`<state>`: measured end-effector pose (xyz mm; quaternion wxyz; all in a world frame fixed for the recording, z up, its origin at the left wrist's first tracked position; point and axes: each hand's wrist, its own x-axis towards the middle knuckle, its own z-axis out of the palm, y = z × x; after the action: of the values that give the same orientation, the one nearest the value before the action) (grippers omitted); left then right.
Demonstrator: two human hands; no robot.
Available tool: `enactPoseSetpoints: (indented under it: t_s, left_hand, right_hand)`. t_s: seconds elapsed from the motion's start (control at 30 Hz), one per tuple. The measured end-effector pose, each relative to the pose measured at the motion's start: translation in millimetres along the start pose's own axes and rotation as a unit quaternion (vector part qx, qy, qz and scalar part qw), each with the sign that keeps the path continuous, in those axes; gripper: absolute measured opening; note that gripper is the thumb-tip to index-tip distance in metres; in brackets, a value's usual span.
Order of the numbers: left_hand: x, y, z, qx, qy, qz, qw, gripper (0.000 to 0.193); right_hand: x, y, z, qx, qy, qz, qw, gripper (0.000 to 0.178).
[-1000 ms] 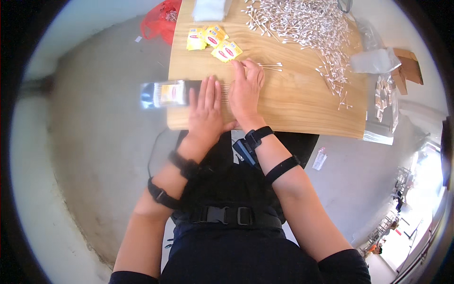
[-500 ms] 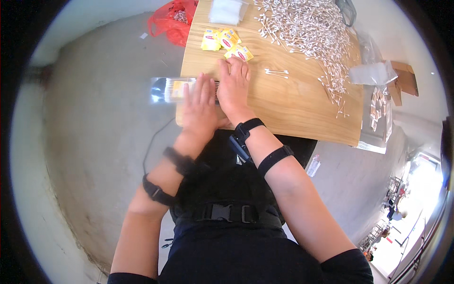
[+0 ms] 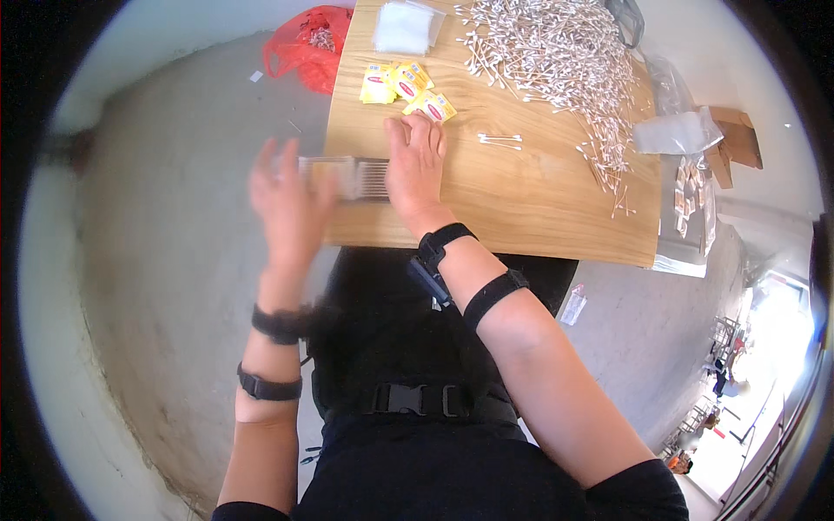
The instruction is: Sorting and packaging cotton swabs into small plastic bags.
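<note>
A clear plastic bag of cotton swabs [image 3: 373, 179] lies across the table's left edge, with a yellow card faintly visible inside. My right hand [image 3: 415, 169] covers the bag's right end, fingers together and bent, pressing it to the wood; its thumb is hidden. At the bag's left end, past the table edge, my left hand [image 3: 291, 204] is smeared by motion. Its fingers look raised, but whether they grip the plastic cannot be made out. Yellow cards [image 3: 407, 82] lie just beyond my right fingertips. A few loose cotton swabs [image 3: 500, 141] rest to the right.
A large heap of cotton swabs [image 3: 556, 52] covers the table's far right. Flat clear bags [image 3: 405, 28] are stacked at the far left. A red plastic bag [image 3: 304, 43] stands beyond the left edge. Clear plastic and an open cardboard box [image 3: 737, 143] are at the right.
My left hand has lifted from the middle of the bag and moved left to its outer end. My right hand stays on the right end. The view has shifted slightly.
</note>
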<state>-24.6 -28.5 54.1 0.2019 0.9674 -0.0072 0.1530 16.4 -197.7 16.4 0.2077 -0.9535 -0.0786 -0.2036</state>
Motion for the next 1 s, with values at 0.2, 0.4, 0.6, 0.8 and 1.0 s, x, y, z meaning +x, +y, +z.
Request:
enactPoseSetpoints:
  t_s: [0.2, 0.4, 0.6, 0.8, 1.0]
  left_hand:
    - [8.1, -76.1, 48.0, -0.383, -0.032, -0.36, 0.85, 0.05]
    - [5.7, -62.8, 62.6, -0.555, -0.087, -0.447, 0.696, 0.046]
    - [0.4, -61.2, 76.1, -0.608, -0.056, -0.421, 0.671, 0.042]
    - [3.9, -53.1, 66.2, -0.617, -0.029, -0.42, 0.665, 0.034]
    - [4.9, -55.9, 58.2, -0.57, -0.015, -0.407, 0.714, 0.042]
  right_hand:
    - [-0.2, -2.4, 2.4, -0.001, -0.002, 0.004, 1.0, 0.03]
    - [-0.3, -2.2, 4.4, 0.007, 0.003, 0.005, 1.0, 0.022]
    - [1.4, -9.9, 8.7, 0.014, 0.015, 0.01, 1.0, 0.031]
    - [8.8, -28.6, 14.5, 0.034, 0.011, 0.005, 0.999, 0.036]
    - [-1.8, -27.8, 2.6, 0.268, 0.08, 0.214, 0.936, 0.03]
